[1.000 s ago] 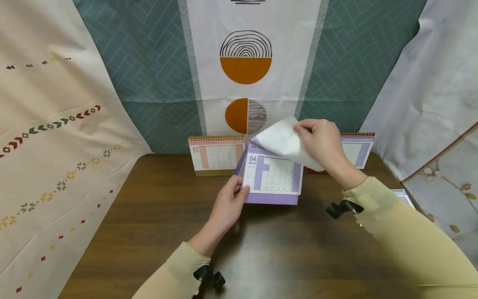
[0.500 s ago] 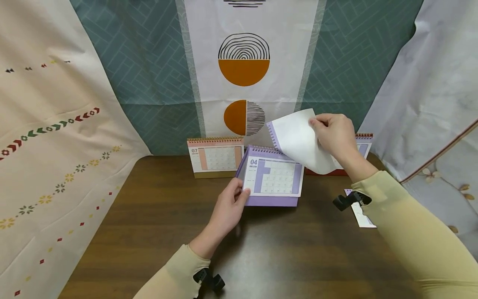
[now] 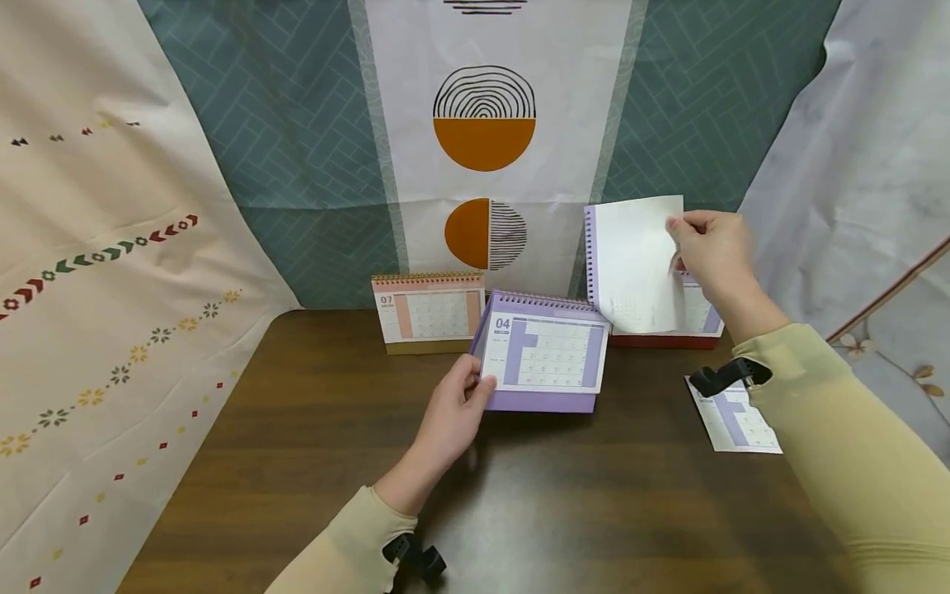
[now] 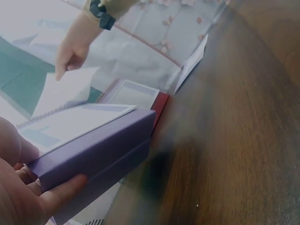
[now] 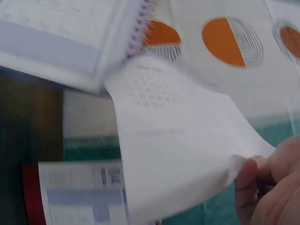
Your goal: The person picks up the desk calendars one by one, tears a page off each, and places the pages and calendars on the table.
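A purple desk calendar (image 3: 552, 355) showing page 04 is tilted over the table. My left hand (image 3: 454, 404) grips its lower left corner, thumb on the front page and fingers behind the stand, as the left wrist view shows. At the upper right, my right hand (image 3: 716, 252) pinches the edge of a calendar page (image 3: 634, 256) with its white back turned to me. Its row of purple-edged punched holes stands free of most of the spiral binding (image 3: 542, 299). In the right wrist view the page's (image 5: 159, 126) lower corner meets the right end of the spiral.
Behind stand a pink calendar (image 3: 441, 313) with a gold base at left and a calendar with a red base (image 3: 664, 341) at right, partly covered by the raised page. A loose purple-printed page (image 3: 731, 425) lies on the right of the brown table (image 3: 312, 462).
My right hand has drawn the page rightward and up, pulling its holes off the spiral from left to right. The left hand keeps its grip on the calendar, nearly still.
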Motion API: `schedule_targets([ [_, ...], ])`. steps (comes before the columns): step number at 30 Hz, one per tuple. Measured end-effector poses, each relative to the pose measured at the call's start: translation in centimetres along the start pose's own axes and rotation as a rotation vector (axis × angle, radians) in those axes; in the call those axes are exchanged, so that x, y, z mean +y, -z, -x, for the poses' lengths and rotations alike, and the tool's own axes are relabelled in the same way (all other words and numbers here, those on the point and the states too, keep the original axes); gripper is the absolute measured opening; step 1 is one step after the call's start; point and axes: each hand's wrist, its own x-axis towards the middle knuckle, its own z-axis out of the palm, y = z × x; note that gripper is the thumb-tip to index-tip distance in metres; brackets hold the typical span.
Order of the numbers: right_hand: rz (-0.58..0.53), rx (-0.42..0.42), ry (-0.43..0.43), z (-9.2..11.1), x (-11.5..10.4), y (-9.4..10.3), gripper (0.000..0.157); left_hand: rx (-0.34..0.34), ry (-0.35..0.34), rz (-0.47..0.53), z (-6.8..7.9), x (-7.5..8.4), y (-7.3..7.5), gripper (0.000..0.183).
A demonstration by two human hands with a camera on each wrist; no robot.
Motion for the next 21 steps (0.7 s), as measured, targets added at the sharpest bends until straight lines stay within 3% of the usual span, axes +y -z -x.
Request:
schedule_targets([
  [13,-0.119,0.042,-0.093,-1.3,2.5,4.7,0.051,0.011,0.009,0.005,0.0,0.4,0.3,0.004],
  [21,-0.071,0.041,-0.123,-1.4,3.2,5.8,0.054,-0.017,-0.006,0.031,0.1,1.0,-0.1,0.005],
])
